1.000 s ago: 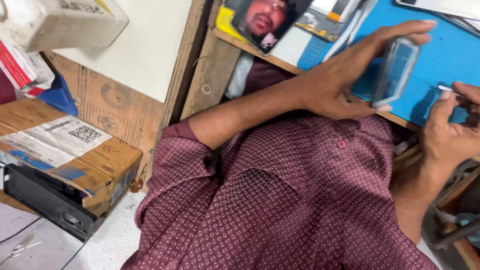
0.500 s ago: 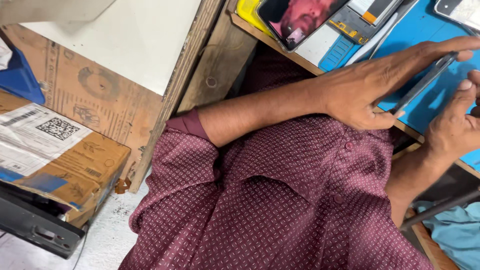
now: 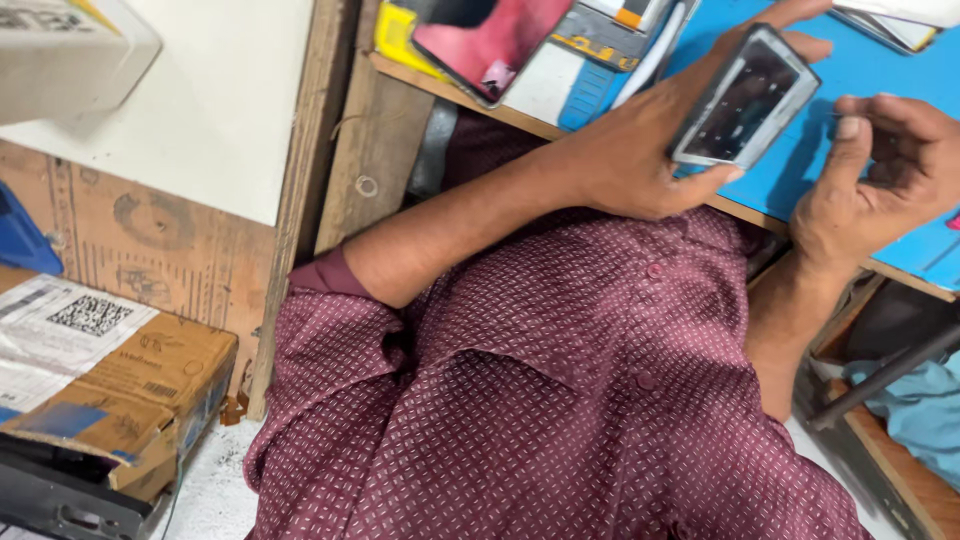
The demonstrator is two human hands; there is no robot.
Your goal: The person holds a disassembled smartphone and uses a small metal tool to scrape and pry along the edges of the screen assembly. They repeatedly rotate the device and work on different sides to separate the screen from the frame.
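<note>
My left hand (image 3: 635, 155) grips a slim phone-like device (image 3: 745, 95) with a dark face and a pale frame, tilted above the edge of a blue work mat (image 3: 880, 60). My right hand (image 3: 885, 175) hovers just right of the device with its fingers curled and its thumb near the device's edge. I cannot tell if it pinches anything. My maroon patterned shirt (image 3: 560, 400) fills the lower frame.
A second phone with a reddish screen (image 3: 490, 40) lies on the wooden bench beside a yellow item (image 3: 400, 35) and small tools. A wooden post (image 3: 305, 190) stands at left. A labelled cardboard box (image 3: 120, 380) sits on the floor at lower left.
My left hand has turned the device from edge-on so its dark face shows. My right hand's fingers have curled in closer beside it. The view shifted slightly.
</note>
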